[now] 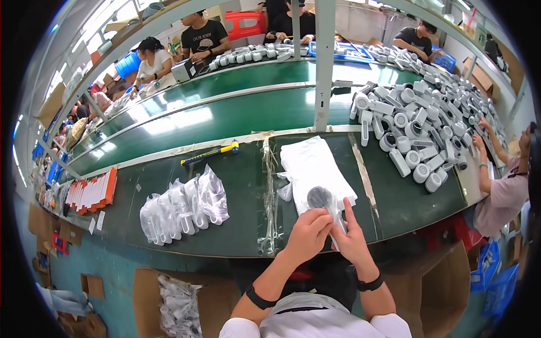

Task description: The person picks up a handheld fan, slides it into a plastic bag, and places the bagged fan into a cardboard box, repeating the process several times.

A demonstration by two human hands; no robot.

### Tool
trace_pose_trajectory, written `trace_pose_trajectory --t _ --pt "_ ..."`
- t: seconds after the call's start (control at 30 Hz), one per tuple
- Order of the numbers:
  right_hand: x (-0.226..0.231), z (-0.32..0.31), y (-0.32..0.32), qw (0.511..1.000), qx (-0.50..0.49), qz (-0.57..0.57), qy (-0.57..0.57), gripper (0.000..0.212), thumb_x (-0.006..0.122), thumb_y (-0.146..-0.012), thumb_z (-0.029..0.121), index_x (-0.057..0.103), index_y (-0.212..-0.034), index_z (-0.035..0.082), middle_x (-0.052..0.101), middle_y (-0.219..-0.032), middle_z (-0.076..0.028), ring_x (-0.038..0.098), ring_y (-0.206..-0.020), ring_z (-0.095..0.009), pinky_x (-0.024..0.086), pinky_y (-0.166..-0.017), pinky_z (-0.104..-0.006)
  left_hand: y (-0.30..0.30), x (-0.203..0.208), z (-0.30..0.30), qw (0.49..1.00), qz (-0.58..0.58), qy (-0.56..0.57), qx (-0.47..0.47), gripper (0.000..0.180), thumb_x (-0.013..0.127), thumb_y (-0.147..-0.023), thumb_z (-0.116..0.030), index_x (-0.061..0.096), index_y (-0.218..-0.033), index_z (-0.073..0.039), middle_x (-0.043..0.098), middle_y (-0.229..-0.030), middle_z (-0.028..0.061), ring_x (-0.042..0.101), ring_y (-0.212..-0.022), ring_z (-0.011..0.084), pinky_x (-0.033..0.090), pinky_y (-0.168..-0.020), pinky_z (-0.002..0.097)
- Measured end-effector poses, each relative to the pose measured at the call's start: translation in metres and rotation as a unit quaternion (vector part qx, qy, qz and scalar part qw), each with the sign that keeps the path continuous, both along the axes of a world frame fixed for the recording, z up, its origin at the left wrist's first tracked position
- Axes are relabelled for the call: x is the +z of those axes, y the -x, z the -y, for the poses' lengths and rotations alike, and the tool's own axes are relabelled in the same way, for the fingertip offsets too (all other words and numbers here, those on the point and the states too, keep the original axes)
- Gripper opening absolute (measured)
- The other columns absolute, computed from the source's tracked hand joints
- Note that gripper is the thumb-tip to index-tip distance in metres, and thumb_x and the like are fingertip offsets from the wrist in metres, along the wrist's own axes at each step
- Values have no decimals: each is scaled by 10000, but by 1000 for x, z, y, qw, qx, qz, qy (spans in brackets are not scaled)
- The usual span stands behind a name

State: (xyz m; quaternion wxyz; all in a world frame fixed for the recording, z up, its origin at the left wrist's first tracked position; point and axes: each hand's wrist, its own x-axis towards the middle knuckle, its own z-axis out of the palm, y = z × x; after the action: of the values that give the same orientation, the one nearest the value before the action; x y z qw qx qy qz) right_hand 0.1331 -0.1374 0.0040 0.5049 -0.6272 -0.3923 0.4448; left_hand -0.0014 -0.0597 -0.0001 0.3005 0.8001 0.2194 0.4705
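Between my hands is a light-handled device with a dark round head (320,197), its head pointing away from me. Clear film seems to lie around its handle. My left hand (309,232) closes on the handle just below the head, thumb and fingers pinched together. On the other side, my right hand (351,239) wraps the handle with its index finger stretched along it. Just beyond, partly under the device, lies a stack of white plastic bags (315,163). Several bagged devices (183,205) lie in a row to the left.
A yellow-and-black hammer (211,152) lies behind the bagged row. Loose white devices (414,127) are heaped at right, near a co-worker (501,174). Orange-and-white boxes (93,191) sit at far left. A metal post (324,67) rises ahead. Below stand cardboard boxes (147,301).
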Motion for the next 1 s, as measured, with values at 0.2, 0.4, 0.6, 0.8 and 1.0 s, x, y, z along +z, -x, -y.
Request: trace_pose_trajectory --t 0.2,0.4,0.6,0.8,1.0 --pt "-16 -6 -9 967 17 252 -23 843 650 -842 176 168 -1532 145 687 -907 -144 650 -688 -239 529 -670 -354 2 9 1 994 -47 -82 -52 132 663 -810 -23 603 -927 -17 621 -1019 110 602 -874 316 490 -743 376" --pt "-31 -13 -7 989 -77 34 -123 489 607 -913 179 405 -1326 12 657 -959 -92 617 -769 -150 503 -677 -286 6 4 14 981 -47 90 -164 110 632 -844 -11 602 -947 -38 626 -1053 92 611 -839 262 488 -716 333" --pt "-25 -13 -7 977 -152 -127 -80 255 504 -1009 273 500 -1113 41 629 -917 -48 594 -763 -97 492 -633 -238 13 3 15 974 -32 137 -179 153 665 -853 -4 595 -984 -35 620 -1046 79 588 -772 175 485 -672 279" --pt "-6 -10 11 956 -77 -278 -51 345 408 -1024 386 510 -1109 68 647 -872 -96 633 -586 -185 491 -414 -281 10 -35 2 893 227 388 31 230 569 -955 -104 492 -1160 -36 541 -1036 45 553 -893 120 485 -787 269" --pt "-13 -11 41 953 -70 -291 -53 374 418 -1015 345 533 -1188 35 654 -952 -87 643 -735 -171 513 -599 -278 8 -12 8 730 184 655 -62 249 577 -974 -227 531 -1154 -61 622 -972 24 596 -831 86 486 -710 249"
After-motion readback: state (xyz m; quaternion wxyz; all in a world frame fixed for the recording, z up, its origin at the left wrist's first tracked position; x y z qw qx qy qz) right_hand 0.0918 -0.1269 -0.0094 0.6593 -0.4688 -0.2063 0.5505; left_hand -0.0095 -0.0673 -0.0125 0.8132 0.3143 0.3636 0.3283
